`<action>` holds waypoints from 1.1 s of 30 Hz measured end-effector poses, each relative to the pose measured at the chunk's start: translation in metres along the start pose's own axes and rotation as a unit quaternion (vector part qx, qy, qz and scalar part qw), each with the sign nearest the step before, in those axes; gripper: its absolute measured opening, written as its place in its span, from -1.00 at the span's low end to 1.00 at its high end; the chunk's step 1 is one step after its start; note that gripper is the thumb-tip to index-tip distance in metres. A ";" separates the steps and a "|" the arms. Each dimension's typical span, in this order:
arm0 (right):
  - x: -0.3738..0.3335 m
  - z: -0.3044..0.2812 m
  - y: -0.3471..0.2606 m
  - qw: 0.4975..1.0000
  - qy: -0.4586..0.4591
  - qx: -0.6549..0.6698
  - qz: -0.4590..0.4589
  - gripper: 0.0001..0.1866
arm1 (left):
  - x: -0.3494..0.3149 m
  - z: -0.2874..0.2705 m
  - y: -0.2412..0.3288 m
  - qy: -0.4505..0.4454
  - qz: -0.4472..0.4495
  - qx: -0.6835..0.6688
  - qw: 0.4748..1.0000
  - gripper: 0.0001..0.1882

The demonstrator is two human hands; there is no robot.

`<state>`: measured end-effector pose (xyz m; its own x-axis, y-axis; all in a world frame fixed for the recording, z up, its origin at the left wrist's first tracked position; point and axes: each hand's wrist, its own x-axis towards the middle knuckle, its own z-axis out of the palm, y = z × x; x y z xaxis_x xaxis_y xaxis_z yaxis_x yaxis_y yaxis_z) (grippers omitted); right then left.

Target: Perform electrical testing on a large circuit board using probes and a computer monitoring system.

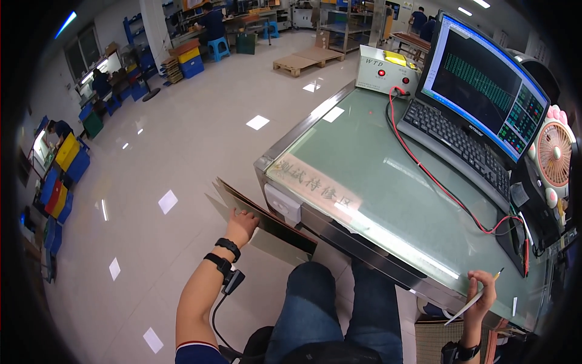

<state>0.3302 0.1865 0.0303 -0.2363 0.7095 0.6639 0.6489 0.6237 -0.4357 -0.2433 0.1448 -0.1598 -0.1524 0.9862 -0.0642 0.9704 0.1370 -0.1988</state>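
My left hand [243, 225] is closed over the upper edge of a thin brown flat panel [282, 232], low beside the table's left end. A second thin sheet lies against the panel, and a paler surface shows below it. Over the table's near right edge, my right hand [482, 292] pinches a slim white stick [463, 313] with a yellow and dark tip. The stick slants up to the right; whether it is a pen or a brush I cannot tell. The green-topped table [357, 151] has a metal rim and a paper label under its clear cover.
A monitor [479, 85] and black keyboard [458, 148] stand at the right, beside a pink-and-white fan [555, 151]. Red and black test leads [419, 164] run from a white box [388, 71] across the tabletop. Cardboard on a pallet [308, 59] and coloured bins [71, 159] sit farther off.
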 end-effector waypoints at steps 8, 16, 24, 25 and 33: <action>0.000 -0.003 0.004 1.000 -0.008 -0.019 -0.012 -0.94 | 0.018 0.003 -0.029 -0.072 0.081 0.078 0.991 -0.82; 0.001 -0.003 0.001 1.000 0.003 0.001 -0.004 -0.91 | -0.056 -0.047 -0.077 -0.022 0.098 0.043 0.994 -0.84; 0.007 -0.007 -0.005 0.990 -0.001 0.132 0.052 -0.96 | -0.133 -0.223 -0.094 0.089 0.041 -0.224 0.970 -0.83; 0.008 -0.007 -0.007 0.988 -0.013 0.148 0.050 -0.97 | -0.143 -0.245 -0.092 0.113 0.000 -0.271 0.956 -0.81; 0.017 -0.019 -0.013 0.976 -0.012 0.212 0.038 -0.94 | -0.210 -0.381 -0.100 0.174 -0.076 -0.354 0.916 -0.71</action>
<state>0.3314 0.1843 0.0590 -0.2190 0.7634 0.6076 0.3088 0.6450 -0.6990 -0.2371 -0.0404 0.2466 -0.3463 0.9040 0.2508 0.8400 0.1797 0.5119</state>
